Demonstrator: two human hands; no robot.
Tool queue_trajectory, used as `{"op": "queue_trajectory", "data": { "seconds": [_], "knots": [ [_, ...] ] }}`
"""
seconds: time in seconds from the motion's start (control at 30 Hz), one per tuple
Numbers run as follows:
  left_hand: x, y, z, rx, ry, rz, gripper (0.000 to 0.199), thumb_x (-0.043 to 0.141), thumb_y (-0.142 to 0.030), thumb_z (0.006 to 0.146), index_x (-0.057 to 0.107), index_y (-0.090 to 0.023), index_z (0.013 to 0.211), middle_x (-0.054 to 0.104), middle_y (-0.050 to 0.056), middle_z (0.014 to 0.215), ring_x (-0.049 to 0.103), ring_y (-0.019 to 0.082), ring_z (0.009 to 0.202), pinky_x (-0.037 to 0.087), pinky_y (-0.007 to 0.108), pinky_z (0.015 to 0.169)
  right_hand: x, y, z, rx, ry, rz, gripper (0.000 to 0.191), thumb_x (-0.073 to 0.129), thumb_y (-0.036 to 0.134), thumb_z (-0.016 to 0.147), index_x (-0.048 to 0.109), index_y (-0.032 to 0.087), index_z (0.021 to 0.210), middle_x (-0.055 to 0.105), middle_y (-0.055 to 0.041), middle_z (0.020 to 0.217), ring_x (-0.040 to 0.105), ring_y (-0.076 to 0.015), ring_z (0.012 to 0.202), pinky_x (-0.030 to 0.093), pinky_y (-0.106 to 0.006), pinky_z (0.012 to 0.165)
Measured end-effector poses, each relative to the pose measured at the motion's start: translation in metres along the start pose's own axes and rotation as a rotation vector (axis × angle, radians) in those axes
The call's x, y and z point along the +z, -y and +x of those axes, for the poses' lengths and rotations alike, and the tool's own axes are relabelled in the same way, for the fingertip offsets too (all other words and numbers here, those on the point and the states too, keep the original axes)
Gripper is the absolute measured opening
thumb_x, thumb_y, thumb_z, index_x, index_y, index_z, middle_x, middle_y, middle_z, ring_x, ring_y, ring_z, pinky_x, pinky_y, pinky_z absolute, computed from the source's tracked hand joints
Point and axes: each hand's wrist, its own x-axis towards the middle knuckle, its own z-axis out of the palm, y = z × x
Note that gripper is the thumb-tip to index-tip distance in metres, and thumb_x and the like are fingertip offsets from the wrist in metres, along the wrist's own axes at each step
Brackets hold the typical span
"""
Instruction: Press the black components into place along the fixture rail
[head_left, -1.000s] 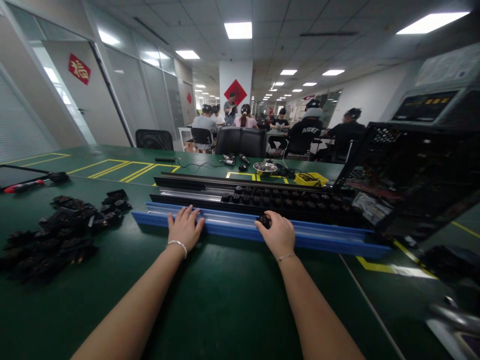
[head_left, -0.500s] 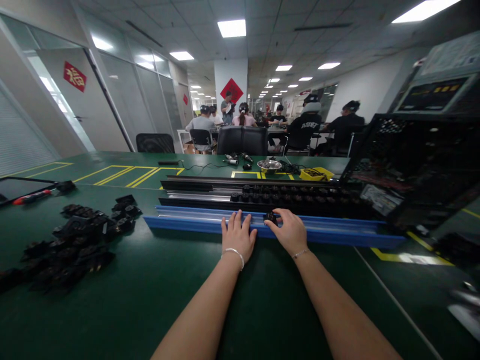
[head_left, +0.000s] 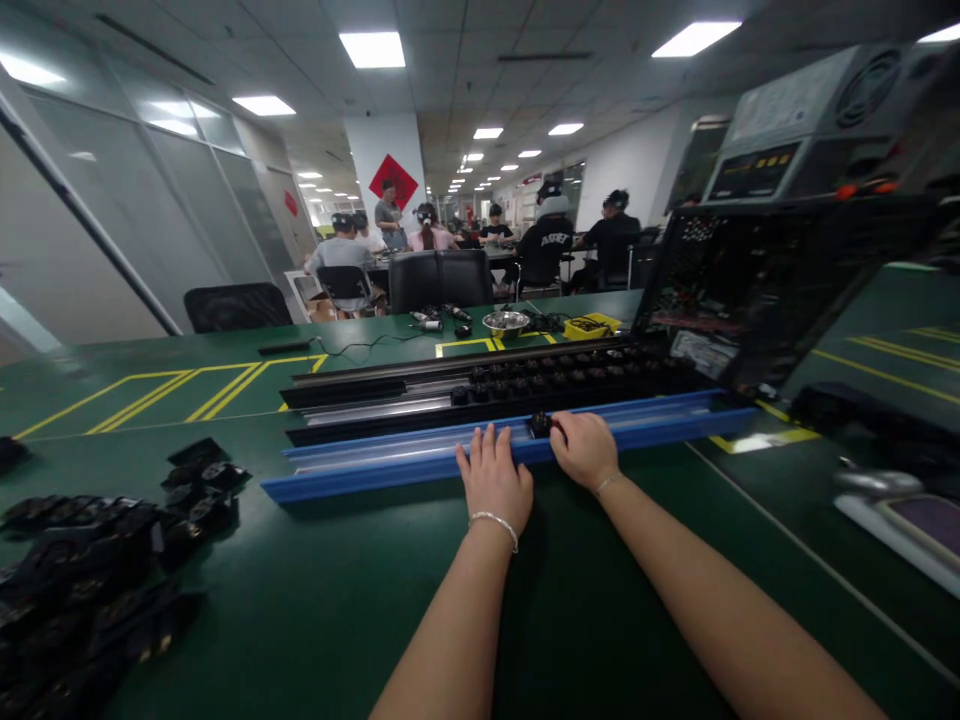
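Observation:
A long blue channel-shaped rail (head_left: 390, 465) lies across the green table in front of me. In it sits a small black module (head_left: 539, 424), too small to make out in detail. My right hand (head_left: 587, 448) is just right of this module, fingers curled in, fingertips close against its side; whether they touch it I cannot tell. My left hand (head_left: 495, 480) rests on the near side of the rail, fingers spread and lying over its edge, with nothing held.
Behind the blue rail lie black rails (head_left: 337, 412) with rows of black modules (head_left: 525, 378). A pile of black parts (head_left: 82, 570) is at left. Farther back are a metal bowl (head_left: 505, 321) and a yellow tray (head_left: 589, 328). An open computer case (head_left: 720, 290) stands at right. People sit beyond.
My right hand has gone from pinching the black module to curled fingers at its right side. My left hand remains on the rail. The view has turned to the right.

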Motion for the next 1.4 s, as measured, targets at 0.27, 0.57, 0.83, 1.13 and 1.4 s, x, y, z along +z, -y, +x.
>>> {"op": "queue_trajectory", "data": {
  "seconds": [0.27, 0.57, 0.83, 1.13, 1.4],
  "knots": [
    [-0.007, -0.01, 0.004, -0.029, 0.02, -0.016, 0.053, 0.044, -0.027, 0.077, 0.042, -0.022, 0.13, 0.041, 0.006, 0.138, 0.025, 0.024, 0.132, 0.007, 0.052, 0.109, -0.005, 0.009, -0.011, 0.033, 0.032, 0.097, 0.029, 0.044, 0.035, 0.08, 0.059, 0.019, 0.099, 0.065, -0.0036, 0.092, 0.053, -0.0192, 0.086, 0.028, -0.034, 0.085],
    [0.001, -0.005, 0.004, 0.019, 0.008, 0.058, 0.058, 0.05, -0.028, 0.074, 0.038, -0.036, 0.131, 0.037, 0.004, 0.141, 0.025, 0.025, 0.131, 0.007, 0.055, 0.107, -0.009, 0.008, -0.008, -0.078, 0.045, 0.136, 0.031, 0.048, 0.029, 0.075, 0.062, 0.022, 0.102, 0.065, -0.0028, 0.1, 0.053, -0.019, 0.093, 0.027, -0.036, 0.089],
    [0.0, -0.011, 0.004, 0.034, 0.043, 0.125, 0.066, 0.054, -0.029, 0.073, 0.031, -0.043, 0.133, 0.03, 0.003, 0.144, 0.019, 0.03, 0.133, 0.003, 0.06, 0.104, -0.008, 0.01, -0.003, -0.101, 0.063, 0.153, 0.031, 0.048, 0.024, 0.073, 0.065, 0.026, 0.098, 0.065, -0.001, 0.097, 0.052, -0.0183, 0.092, 0.028, -0.036, 0.089],
    [0.005, -0.008, 0.004, 0.055, 0.04, 0.178, 0.067, 0.056, -0.029, 0.071, 0.033, -0.045, 0.132, 0.027, 0.002, 0.146, 0.015, 0.032, 0.134, 0.002, 0.062, 0.103, -0.012, 0.013, -0.002, -0.096, 0.052, 0.187, 0.028, 0.05, 0.023, 0.072, 0.066, 0.028, 0.094, 0.063, -0.0006, 0.096, 0.05, -0.0189, 0.095, 0.026, -0.039, 0.094],
    [0.003, -0.011, 0.002, 0.061, 0.052, 0.216, 0.062, 0.054, -0.028, 0.073, 0.037, -0.041, 0.131, 0.03, 0.002, 0.145, 0.014, 0.031, 0.134, 0.0, 0.062, 0.104, -0.005, 0.009, -0.001, -0.045, -0.036, 0.236, 0.024, 0.049, 0.023, 0.074, 0.067, 0.026, 0.09, 0.061, -0.0024, 0.111, 0.048, -0.0205, 0.108, 0.026, -0.042, 0.1]
  ]
}}
